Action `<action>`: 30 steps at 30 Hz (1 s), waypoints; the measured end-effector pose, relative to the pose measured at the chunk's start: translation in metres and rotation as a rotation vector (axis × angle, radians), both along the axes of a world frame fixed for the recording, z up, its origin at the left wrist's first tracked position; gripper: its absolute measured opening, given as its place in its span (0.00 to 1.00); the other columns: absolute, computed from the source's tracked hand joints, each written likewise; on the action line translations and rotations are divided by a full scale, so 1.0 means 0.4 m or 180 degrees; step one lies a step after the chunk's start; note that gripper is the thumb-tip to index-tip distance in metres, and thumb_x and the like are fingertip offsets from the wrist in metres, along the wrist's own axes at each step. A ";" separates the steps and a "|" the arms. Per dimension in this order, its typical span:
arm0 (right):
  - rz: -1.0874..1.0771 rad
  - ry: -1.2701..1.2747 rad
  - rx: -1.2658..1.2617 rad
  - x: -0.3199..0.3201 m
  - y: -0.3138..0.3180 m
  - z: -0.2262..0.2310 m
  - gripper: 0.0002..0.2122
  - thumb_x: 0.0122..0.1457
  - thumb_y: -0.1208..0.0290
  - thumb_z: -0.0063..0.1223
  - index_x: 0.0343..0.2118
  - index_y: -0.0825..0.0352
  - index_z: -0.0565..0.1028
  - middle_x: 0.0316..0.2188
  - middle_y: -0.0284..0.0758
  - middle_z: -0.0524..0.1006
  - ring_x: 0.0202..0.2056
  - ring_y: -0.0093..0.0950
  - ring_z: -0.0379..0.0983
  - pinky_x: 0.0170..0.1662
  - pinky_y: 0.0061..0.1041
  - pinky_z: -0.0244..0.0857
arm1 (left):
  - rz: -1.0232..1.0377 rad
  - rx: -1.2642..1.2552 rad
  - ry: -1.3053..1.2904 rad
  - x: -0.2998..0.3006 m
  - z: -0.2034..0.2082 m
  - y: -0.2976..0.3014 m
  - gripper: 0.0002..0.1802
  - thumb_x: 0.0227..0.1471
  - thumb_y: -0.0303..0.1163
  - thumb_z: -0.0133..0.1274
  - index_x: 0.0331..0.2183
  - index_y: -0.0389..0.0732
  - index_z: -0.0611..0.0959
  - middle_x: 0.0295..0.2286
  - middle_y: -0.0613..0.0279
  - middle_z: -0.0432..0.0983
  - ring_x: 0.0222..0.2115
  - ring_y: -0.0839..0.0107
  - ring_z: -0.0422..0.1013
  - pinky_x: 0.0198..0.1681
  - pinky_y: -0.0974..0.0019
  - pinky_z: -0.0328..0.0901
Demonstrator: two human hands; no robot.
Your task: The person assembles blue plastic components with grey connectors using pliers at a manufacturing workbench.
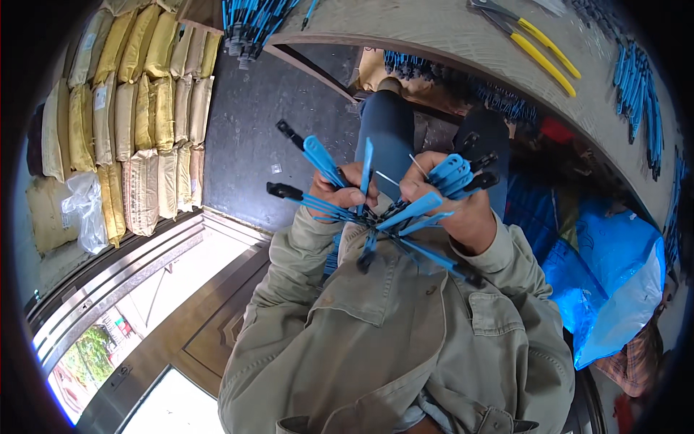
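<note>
Both my hands are raised over my lap with thin blue strips that have black ends. My left hand (340, 194) is closed around several blue strips (322, 160), whose black tips stick out to the upper left. In my right hand (442, 194) is a tight bundle of the same blue strips (450, 173), black ends toward the right. Between the hands, more blue strips (410, 210) fan out from a tangled dark middle; some point down toward my jacket. A thin pale sliver (418, 165) shows at my right fingers; what it is I cannot tell.
On the curved table (434, 32) ahead lie yellow-handled cutters (546, 61) and a heap of blue strips (637, 101); another bunch (249, 25) is at the far left end. Sacks (144, 108) are stacked at left. A blue plastic bag (603, 253) stands at right, a door (210, 340) behind-left.
</note>
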State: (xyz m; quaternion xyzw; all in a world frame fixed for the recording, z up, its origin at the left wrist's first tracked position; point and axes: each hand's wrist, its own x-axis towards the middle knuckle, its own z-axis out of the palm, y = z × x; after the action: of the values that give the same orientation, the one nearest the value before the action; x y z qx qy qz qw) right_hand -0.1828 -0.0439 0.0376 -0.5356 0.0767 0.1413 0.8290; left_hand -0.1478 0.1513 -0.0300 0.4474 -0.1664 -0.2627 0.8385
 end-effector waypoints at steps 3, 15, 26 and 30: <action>0.0135 -0.0031 -0.0136 -0.003 0.025 0.018 0.06 0.50 0.73 0.55 0.21 0.68 0.72 0.18 0.27 0.70 0.21 0.13 0.64 0.23 0.14 0.57 | 0.0291 -0.0216 -0.0199 -0.012 -0.009 0.019 0.10 0.41 0.30 0.58 0.25 0.31 0.79 0.20 0.54 0.73 0.23 0.67 0.69 0.25 0.69 0.63; 0.0114 -0.0370 -0.0129 -0.011 0.050 0.026 0.07 0.51 0.73 0.56 0.21 0.67 0.70 0.16 0.25 0.68 0.20 0.12 0.61 0.22 0.15 0.54 | 0.0139 -0.0166 -0.0016 -0.018 -0.012 0.026 0.11 0.41 0.31 0.58 0.23 0.32 0.79 0.19 0.54 0.73 0.22 0.70 0.64 0.22 0.69 0.58; 0.0009 -0.0493 -0.0265 -0.025 0.050 0.016 0.07 0.51 0.72 0.57 0.22 0.67 0.71 0.17 0.25 0.68 0.20 0.12 0.61 0.22 0.15 0.54 | 0.0452 -0.0026 -0.0109 -0.031 -0.013 0.019 0.12 0.40 0.34 0.59 0.20 0.33 0.79 0.18 0.55 0.73 0.19 0.71 0.62 0.20 0.69 0.55; -0.0118 -0.0429 -0.0196 -0.027 0.053 0.013 0.07 0.51 0.72 0.57 0.22 0.68 0.71 0.17 0.25 0.69 0.20 0.12 0.62 0.22 0.15 0.55 | 0.0264 0.0074 0.0039 -0.024 -0.005 0.022 0.10 0.39 0.32 0.59 0.21 0.33 0.80 0.19 0.55 0.74 0.21 0.70 0.65 0.22 0.69 0.58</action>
State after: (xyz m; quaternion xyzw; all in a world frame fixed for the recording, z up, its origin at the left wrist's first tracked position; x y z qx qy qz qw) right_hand -0.1935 -0.0226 0.0427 -0.5676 0.0349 0.0870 0.8180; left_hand -0.1576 0.1600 -0.0319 0.4621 -0.1396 -0.2323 0.8444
